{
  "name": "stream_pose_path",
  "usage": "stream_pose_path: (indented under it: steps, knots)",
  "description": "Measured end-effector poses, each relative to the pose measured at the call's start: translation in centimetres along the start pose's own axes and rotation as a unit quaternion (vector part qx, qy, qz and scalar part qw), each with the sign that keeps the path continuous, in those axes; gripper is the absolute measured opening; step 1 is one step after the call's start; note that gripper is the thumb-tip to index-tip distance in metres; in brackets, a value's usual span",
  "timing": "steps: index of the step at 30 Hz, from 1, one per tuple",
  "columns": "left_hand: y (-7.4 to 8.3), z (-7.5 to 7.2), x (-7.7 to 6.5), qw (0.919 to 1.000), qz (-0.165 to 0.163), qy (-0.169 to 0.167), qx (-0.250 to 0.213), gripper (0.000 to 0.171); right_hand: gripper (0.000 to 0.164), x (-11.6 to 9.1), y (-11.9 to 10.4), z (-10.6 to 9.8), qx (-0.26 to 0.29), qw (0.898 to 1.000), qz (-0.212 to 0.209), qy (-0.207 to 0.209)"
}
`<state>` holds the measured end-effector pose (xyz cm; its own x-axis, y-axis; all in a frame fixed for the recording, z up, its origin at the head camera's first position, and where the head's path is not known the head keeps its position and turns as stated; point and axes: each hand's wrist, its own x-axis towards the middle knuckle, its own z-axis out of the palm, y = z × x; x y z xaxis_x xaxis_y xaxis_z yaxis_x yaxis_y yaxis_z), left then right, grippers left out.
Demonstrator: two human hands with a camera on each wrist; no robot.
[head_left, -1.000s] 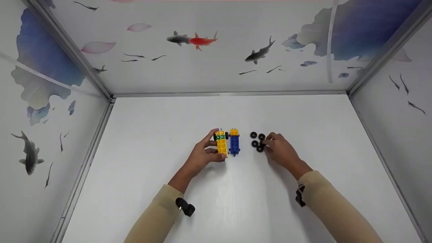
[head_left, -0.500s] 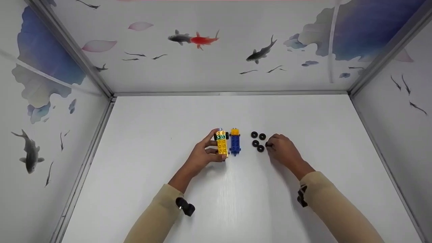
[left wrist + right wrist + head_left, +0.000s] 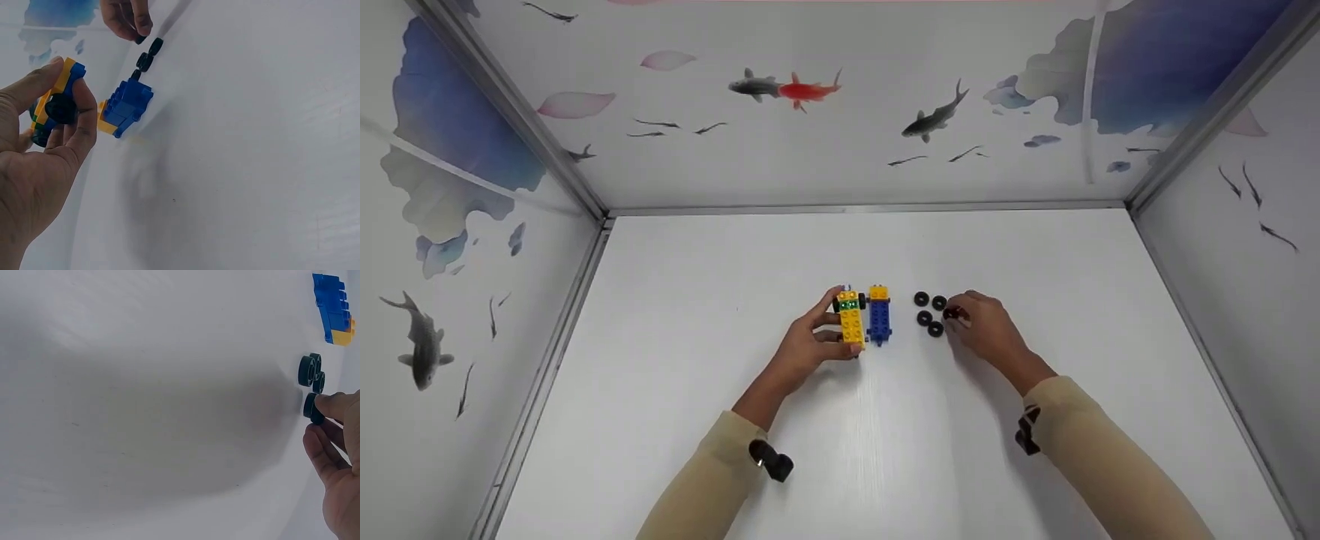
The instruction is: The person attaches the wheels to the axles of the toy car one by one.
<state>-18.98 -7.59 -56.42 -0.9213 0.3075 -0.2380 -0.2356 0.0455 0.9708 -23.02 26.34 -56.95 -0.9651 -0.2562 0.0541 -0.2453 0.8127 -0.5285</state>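
My left hand [image 3: 808, 346] grips a toy car [image 3: 851, 322] by its two ends, thumb at the near end. The car has yellow and green bricks on top, and the left wrist view shows black wheels [image 3: 61, 108] on its blue base. Just right of it a blue car base [image 3: 879, 321] with a yellow brick at the far end stands on the table, with no wheels on it. My right hand [image 3: 988, 327] pinches a loose black wheel [image 3: 311, 406] between thumb and fingers. Several more black wheels [image 3: 924, 318] lie flat beside that hand.
White panels printed with fish [image 3: 934, 120] and petals enclose the white table [image 3: 697, 450] at the back and both sides. Metal strips [image 3: 735, 211] run along the table's edges. A small black device [image 3: 771, 460] sits on the left sleeve.
My right hand has drawn one wheel a little to the right, out of the group, and has since shifted slightly back with it. The left hand and its car stay in place.
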Motion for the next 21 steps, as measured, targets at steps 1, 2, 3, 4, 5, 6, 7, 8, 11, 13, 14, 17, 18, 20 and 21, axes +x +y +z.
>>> stream_pose_path:
  steps: [1, 2, 3, 4, 5, 6, 7, 8, 11, 13, 14, 17, 18, 20, 21]
  knots:
    - [0.0, 0.0, 0.0, 1.0000, -0.001, 0.000, 0.002, 0.113, 0.021, 0.0, -0.1, 0.0, 0.002, 1.000, -0.002, 0.000]
    - [0.1, 0.0, 0.0, 1.0000, -0.002, 0.000, 0.004, 0.113, 0.022, 0.0, -0.2, -0.1, 0.003, 1.000, -0.005, 0.000]
    - [0.1, 0.0, 0.0, 1.0000, -0.003, -0.002, 0.006, 0.113, 0.023, 0.1, -0.2, -0.1, 0.003, 1.000, -0.007, 0.001]
    - [0.1, 0.1, 0.0, 1.0000, -0.003, -0.003, 0.006, 0.113, 0.024, 0.1, -0.3, -0.2, 0.003, 1.000, -0.011, 0.002]
    - [0.1, 0.1, 0.0, 1.0000, -0.003, -0.004, 0.007, 0.113, 0.025, 0.1, -0.4, -0.2, 0.004, 1.000, -0.014, 0.003]
    - [0.1, 0.2, 0.0, 1.0000, -0.003, -0.004, 0.007, 0.113, 0.026, 0.0, -0.5, -0.3, 0.006, 1.000, -0.017, 0.004]
    - [0.2, 0.2, 0.0, 1.0000, -0.004, -0.005, 0.006, 0.114, 0.027, 0.0, -0.6, -0.3, 0.007, 1.000, -0.021, 0.005]
    - [0.2, 0.2, 0.0, 1.0000, -0.003, -0.005, 0.006, 0.114, 0.028, 0.1, -0.7, -0.4, 0.009, 1.000, -0.024, 0.006]
    - [0.2, 0.2, 0.0, 1.0000, -0.001, -0.005, 0.004, 0.113, 0.029, 0.1, -1.2, -0.6, 0.018, 0.999, -0.032, 0.009]
    - [0.2, 0.1, 0.1, 1.0000, 0.001, -0.004, 0.002, 0.113, 0.029, 0.0, -1.6, -0.7, 0.025, 0.999, -0.038, 0.009]
    - [0.2, 0.1, 0.1, 1.0000, 0.002, -0.004, 0.003, 0.113, 0.028, 0.0, -1.8, -0.8, 0.029, 0.999, -0.040, 0.008]
    - [0.2, 0.1, 0.2, 1.0000, 0.006, -0.005, 0.000, 0.114, 0.028, -0.1, -2.5, -1.0, 0.039, 0.998, -0.043, 0.001]
    - [0.2, 0.1, 0.2, 1.0000, 0.007, -0.006, -0.001, 0.114, 0.029, -0.1, -2.7, -1.0, 0.041, 0.998, -0.043, -0.002]
    - [0.3, 0.2, 0.3, 0.9999, 0.008, -0.007, -0.003, 0.115, 0.029, -0.2, -3.1, -1.0, 0.047, 0.998, -0.045, -0.008]
    - [0.3, 0.2, 0.3, 0.9999, 0.007, -0.007, -0.004, 0.115, 0.030, -0.2, -3.2, -1.0, 0.048, 0.998, -0.048, -0.009]
